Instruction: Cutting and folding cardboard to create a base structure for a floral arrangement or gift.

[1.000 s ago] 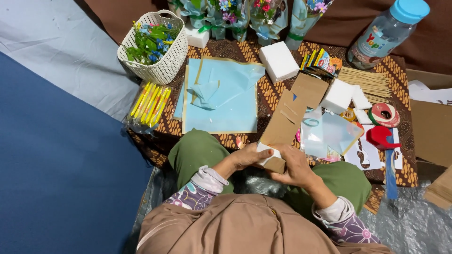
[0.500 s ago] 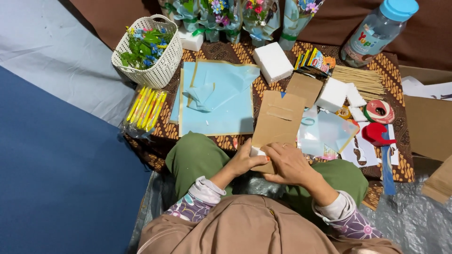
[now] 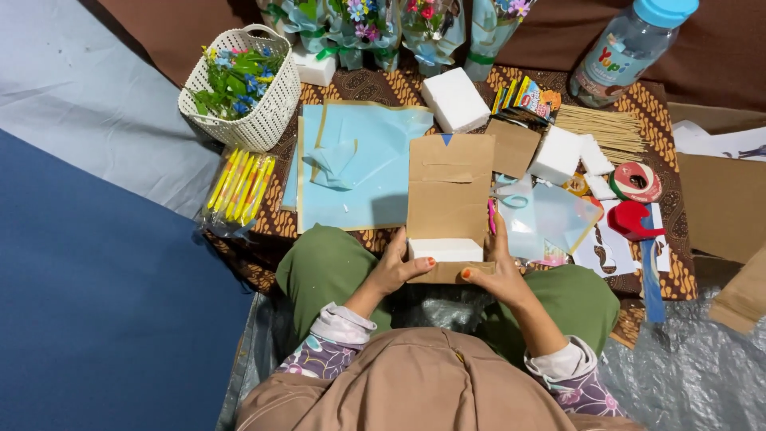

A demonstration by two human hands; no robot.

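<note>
I hold a long strip of brown cardboard [image 3: 449, 191] upright-flat over my lap, with a white foam block [image 3: 445, 249] lying across its near end. My left hand [image 3: 396, 267] grips the left side of the block and cardboard, thumb on the foam. On the right side, my right hand [image 3: 499, 271] pinches the cardboard's lower edge against the block. Both thumbnails are painted orange. The cardboard's far end rests over a light blue paper sheet [image 3: 359, 172].
A white basket [image 3: 243, 88] of artificial flowers stands at left, yellow packaged sticks [image 3: 239, 187] beside it. Foam blocks [image 3: 455, 100], bamboo skewers [image 3: 602, 128], tape rolls [image 3: 637, 182], a red tape dispenser [image 3: 634, 219], a plastic bottle [image 3: 626, 48] and wrapped flowers lie around.
The cardboard strip has turned from slanting to straight in front of me, and the foam block now lies squarely across its near end between both hands.
</note>
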